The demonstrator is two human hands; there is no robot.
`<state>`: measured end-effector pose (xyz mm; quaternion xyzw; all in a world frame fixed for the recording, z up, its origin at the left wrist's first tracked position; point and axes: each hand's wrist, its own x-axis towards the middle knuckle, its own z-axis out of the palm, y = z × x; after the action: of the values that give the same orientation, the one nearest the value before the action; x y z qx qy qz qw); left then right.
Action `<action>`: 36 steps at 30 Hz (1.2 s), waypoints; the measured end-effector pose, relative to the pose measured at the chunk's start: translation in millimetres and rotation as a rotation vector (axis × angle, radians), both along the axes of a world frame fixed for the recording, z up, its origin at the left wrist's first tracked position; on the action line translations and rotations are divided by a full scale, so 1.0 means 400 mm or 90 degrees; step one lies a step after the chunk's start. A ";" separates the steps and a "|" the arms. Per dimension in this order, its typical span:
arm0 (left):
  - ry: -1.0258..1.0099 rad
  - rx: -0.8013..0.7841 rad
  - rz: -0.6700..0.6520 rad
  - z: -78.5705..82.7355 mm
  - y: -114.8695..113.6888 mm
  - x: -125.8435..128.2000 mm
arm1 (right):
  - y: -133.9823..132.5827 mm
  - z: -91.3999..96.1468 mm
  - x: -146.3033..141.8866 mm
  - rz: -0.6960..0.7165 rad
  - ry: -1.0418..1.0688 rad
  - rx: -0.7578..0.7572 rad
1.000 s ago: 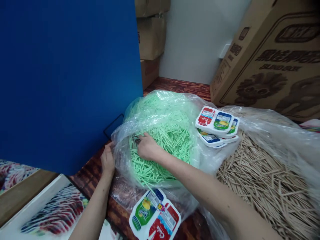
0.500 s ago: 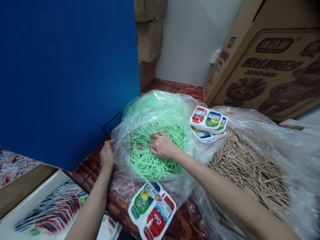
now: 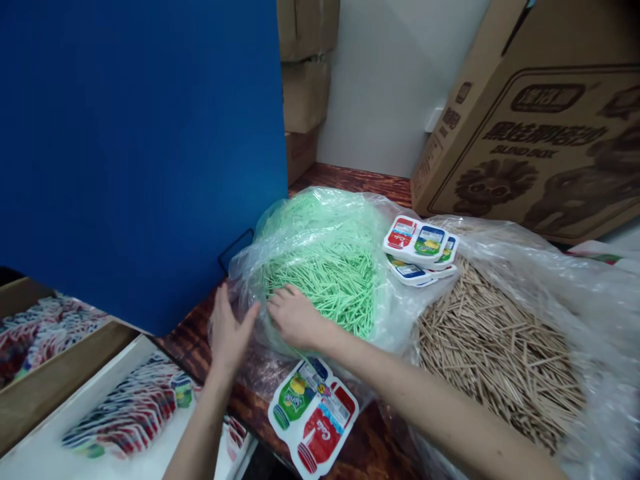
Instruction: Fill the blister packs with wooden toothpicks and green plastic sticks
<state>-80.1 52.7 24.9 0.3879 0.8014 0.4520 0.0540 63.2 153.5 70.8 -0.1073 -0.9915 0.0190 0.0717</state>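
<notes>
A clear plastic bag (image 3: 395, 313) lies open with a heap of thin light-green paper sticks (image 3: 340, 280) inside. My right hand (image 3: 295, 320) reaches over the left part of the heap, palm down, its fingers loosely bent and apart at the bag's inner edge. Nothing shows in it, though the palm is hidden. Beside the bag's left edge, my left hand (image 3: 233, 333) is open, thumb spread away from the fingers. A white printed card (image 3: 315, 420) with Sprite and Cola bottle pictures lies in front of the bag.
Right of the green sticks, another clear bag holds brown sticks (image 3: 500, 353). Several printed cards (image 3: 420, 247) are stacked between the heaps. A blue panel (image 3: 145, 167) rises at left, above trays of printed cards (image 3: 140, 407). A large cardboard box (image 3: 540, 133) stands behind.
My right hand has moved left and nearer from the middle of the green heap to the bag's left side. My left hand has spread its fingers and shifted slightly right.
</notes>
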 end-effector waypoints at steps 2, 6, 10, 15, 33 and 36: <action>0.003 -0.035 -0.025 -0.035 -0.032 0.049 | -0.024 -0.027 -0.015 0.001 -0.006 -0.026; 0.090 -0.088 -0.019 -0.104 -0.063 0.091 | -0.011 -0.038 0.000 0.010 -0.073 -0.046; 0.176 -0.096 -0.034 -0.116 -0.065 0.084 | 0.038 -0.020 0.055 0.036 -0.132 0.000; 0.205 -0.084 -0.044 -0.108 -0.074 0.081 | 0.091 -0.017 0.119 0.123 -0.100 0.043; 0.309 0.065 -0.320 -0.013 -0.105 0.189 | 0.082 0.009 0.199 0.129 -0.050 0.046; 0.319 -0.002 -0.415 -0.024 -0.102 0.238 | 0.031 -0.006 0.190 0.083 -0.008 0.031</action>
<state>15.2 11.7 15.4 0.7195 0.6255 0.3017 -0.0015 139.2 166.0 68.5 -0.0407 -0.9970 -0.0012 0.0665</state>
